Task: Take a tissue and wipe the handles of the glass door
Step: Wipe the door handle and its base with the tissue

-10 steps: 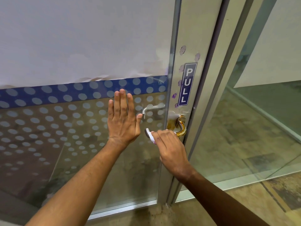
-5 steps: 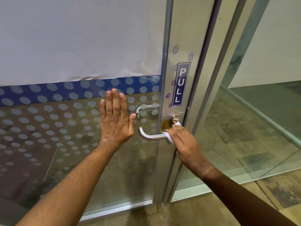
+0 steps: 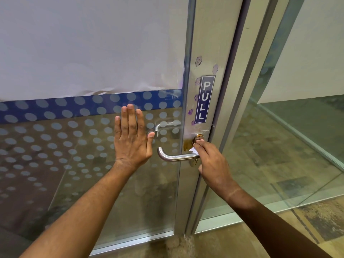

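My right hand is nearest to me. Its fingers pinch a small white tissue and press it on the door handle, right where the silver bar meets the gold round part. I think I am in the middle of the job. This near handle is getting its wipe at the door end. The long bar and the bent tip on the left look shiny, but I cannot tell if they are clean. The other handle on the far side of the glass is not touched.

My left hand lies flat on the glass door, fingers straight and close together, holding it steady.

The glass has pale dots and a blue stripe. A blue PULL sign sits on the metal frame, with purple smudges beside it. To the right there is more glass and a tiled floor.
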{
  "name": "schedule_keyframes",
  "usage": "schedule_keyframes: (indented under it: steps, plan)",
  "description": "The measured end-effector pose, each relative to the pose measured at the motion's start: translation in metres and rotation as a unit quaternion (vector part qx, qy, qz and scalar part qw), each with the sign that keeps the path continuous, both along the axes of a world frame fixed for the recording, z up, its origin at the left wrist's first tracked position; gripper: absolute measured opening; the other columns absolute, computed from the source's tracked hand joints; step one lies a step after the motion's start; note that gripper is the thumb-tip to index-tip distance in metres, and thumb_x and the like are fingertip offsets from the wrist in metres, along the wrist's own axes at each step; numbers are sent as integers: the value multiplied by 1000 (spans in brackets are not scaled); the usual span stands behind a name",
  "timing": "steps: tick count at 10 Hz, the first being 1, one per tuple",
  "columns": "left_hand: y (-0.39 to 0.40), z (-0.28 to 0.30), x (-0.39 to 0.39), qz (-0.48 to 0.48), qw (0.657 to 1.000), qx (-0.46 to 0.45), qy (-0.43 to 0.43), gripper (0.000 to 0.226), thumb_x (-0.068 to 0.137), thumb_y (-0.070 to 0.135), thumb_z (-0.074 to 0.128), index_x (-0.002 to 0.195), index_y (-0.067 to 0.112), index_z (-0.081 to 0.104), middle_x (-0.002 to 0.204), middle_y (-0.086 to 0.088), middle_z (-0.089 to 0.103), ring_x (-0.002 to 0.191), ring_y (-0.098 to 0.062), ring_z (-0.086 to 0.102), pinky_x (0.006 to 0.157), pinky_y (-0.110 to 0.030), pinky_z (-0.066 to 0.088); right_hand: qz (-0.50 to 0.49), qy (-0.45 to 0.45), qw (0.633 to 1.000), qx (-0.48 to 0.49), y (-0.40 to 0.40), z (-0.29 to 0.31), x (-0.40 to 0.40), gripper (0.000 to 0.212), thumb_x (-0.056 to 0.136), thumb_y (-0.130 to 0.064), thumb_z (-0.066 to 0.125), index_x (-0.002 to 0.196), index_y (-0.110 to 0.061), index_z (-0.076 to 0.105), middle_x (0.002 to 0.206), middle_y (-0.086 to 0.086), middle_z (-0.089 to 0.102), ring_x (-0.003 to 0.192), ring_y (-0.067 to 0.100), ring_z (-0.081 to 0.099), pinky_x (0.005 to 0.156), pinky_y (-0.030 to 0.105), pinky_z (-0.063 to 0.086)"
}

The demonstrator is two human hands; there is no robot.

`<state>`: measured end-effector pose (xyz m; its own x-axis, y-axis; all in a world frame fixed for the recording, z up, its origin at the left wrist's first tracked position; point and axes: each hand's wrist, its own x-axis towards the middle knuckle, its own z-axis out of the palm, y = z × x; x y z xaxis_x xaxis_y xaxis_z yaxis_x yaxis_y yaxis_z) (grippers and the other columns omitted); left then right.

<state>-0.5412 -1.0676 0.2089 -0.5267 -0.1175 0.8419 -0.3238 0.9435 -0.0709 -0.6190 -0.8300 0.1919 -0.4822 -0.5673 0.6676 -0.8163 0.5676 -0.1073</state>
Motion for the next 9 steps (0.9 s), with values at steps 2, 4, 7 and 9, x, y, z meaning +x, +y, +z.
schedule_keyframes:
  steps: [2, 4, 7, 9]
  plan:
    - [0, 0, 0, 0, 1000, -7, 2, 88, 97, 42, 36, 151, 9, -25, 157, -7, -37, 148, -24, -28, 121, -40, -16, -43, -124, 974, -185, -19, -2, 13, 45, 76, 15, 59, 116, -2, 68, 103, 13, 70, 93, 26, 67, 84, 35, 56]
    - [-1, -1, -1, 5, 1000, -12, 0, 90, 96, 43, 37, 152, 7, -24, 157, -10, -36, 148, -26, -27, 121, -41, -16, -121, -538, 709, -440, -44, -7, 30, 35, 76, 14, 49, 83, -12, 72, 64, -9, 66, 61, 6, 57, 54, 19, 45]
    - [-1, 1, 1, 4, 1000, -9, -3, 98, 93, 41, 47, 152, 8, -24, 157, -9, -36, 148, -25, -27, 121, -40, -16, -72, -607, 492, -620, -37, -13, 35, 48, 80, 20, 33, 97, -11, 66, 83, 7, 68, 77, 21, 65, 61, 27, 57]
    - [9, 7, 3, -29, 1000, 9, 4, 96, 90, 36, 50, 155, 7, -14, 160, -6, -32, 149, -23, -24, 122, -41, -13, -113, -450, 699, -543, -13, -17, 24, 32, 92, 8, 52, 105, -17, 65, 95, 8, 72, 77, 10, 68, 62, 18, 56]
